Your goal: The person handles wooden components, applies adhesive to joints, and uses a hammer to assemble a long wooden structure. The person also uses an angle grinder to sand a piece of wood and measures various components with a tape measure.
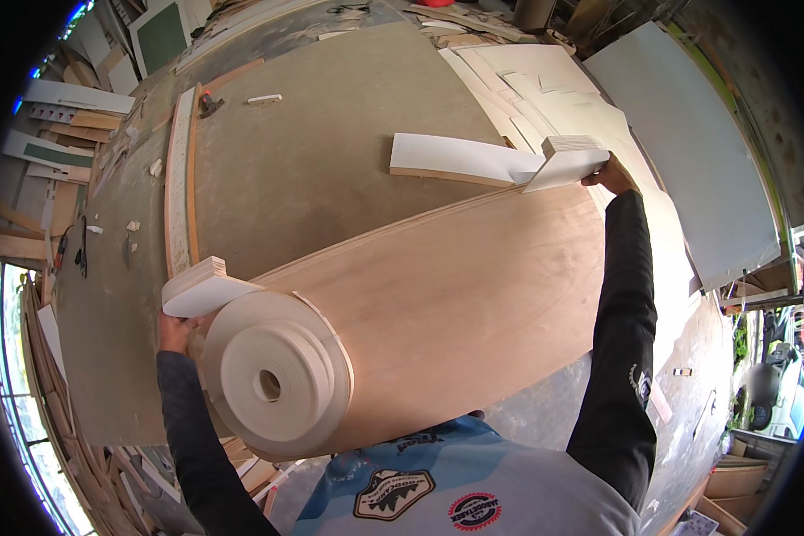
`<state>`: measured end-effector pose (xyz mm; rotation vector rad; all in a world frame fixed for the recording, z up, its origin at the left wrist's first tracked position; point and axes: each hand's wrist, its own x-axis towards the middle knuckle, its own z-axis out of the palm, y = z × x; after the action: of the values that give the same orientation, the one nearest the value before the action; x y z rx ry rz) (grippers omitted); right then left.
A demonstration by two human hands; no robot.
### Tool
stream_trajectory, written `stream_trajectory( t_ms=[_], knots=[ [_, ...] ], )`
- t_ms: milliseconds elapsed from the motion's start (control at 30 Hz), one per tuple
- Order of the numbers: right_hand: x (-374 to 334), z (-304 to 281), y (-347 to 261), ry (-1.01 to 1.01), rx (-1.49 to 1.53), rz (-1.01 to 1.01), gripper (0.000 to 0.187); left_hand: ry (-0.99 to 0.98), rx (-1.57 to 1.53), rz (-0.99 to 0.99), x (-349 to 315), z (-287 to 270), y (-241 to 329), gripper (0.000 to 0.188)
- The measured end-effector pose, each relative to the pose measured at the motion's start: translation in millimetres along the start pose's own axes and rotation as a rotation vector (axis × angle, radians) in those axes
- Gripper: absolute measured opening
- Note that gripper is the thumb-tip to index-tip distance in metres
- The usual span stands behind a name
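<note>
One white-faced block (565, 168) extends leftward from the right grip (611, 177).

Left block (207, 291) hides part of left hand (176, 332); right block (565, 169) hides fingertips of right hand (613, 176). Pale roll (239, 380) covers part of board (473, 295). Lower edge cuts shirt (531, 478).

Left hand (177, 332), toward nine o'clock, grips a white-faced block (207, 294); right hand (614, 176), at two o'clock, grips a similar block (568, 166). Toward eight, a cream roll (299, 371) overlaps a plywood panel (473, 295).
</note>
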<state>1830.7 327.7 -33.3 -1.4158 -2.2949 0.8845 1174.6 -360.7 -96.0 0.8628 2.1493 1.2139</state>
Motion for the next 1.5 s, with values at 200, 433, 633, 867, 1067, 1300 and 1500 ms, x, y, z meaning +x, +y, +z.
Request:
stream_trajectory(
  t_ms=[200, 433, 633, 867, 1067, 1300, 1500],
  knots=[
    [10, -7, 16, -0.025, -0.069, -0.017, 0.065, 0.046, 0.025, -0.033, 3, 5, 6, 0.056],
    [24, -7, 44, -0.049, -0.047, -0.037, 0.073, 0.087, 0.018, 0.004, 3, 10, 9, 0.052],
    [21, 4, 44, -0.01, -0.115, -0.091, 0.066, 0.12, 0.051, 0.023, 4, 6, 1, 0.054],
    [31, 4, 72, -0.017, -0.055, -0.185, 0.066, 0.097, 0.079, -0.018, 6, 15, 13, 0.059],
    [27, 10, 58, -0.029, 0.007, -0.199, 0.066, 0.146, 0.018, -0.048, 4, 14, 10, 0.057],
    [5, 10, 41, 0.048, 0.033, -0.201, 0.056, 0.097, 0.121, 0.024, 4, 20, 27, 0.047],
    [-51, 15, 42, 0.293, 0.143, -0.213, 0.041, 0.139, 0.025, 0.091, -1, 22, 20, 0.044]
  ],
)
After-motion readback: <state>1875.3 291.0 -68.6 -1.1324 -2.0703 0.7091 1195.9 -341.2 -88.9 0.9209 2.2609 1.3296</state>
